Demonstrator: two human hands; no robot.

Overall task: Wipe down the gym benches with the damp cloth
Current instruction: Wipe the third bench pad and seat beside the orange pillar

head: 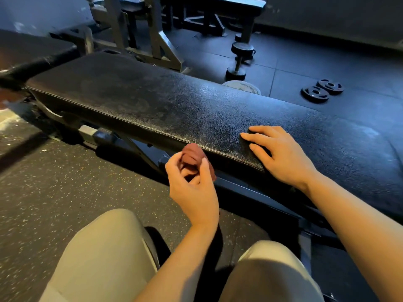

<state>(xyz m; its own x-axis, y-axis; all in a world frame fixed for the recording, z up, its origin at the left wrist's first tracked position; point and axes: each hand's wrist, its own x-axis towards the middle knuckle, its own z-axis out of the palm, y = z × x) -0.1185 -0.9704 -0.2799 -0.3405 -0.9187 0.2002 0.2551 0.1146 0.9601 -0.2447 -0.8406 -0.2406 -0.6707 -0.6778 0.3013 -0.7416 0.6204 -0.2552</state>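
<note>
Maroon cloth (pixel 193 157), blk bench (pixel 165 105) (pebbled).

A person sits facing a black padded gym bench (pixel 174 105). The left hand (pixel 192 182) grips a balled dark red cloth (pixel 193 156) just below the bench's near edge. The right hand (pixel 281 153) rests flat on the padding near that edge.

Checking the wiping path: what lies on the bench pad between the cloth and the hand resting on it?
Nothing. In the head view, only bare black bench pad lies between the balled cloth gripped by the left hand and the right hand.
</note>
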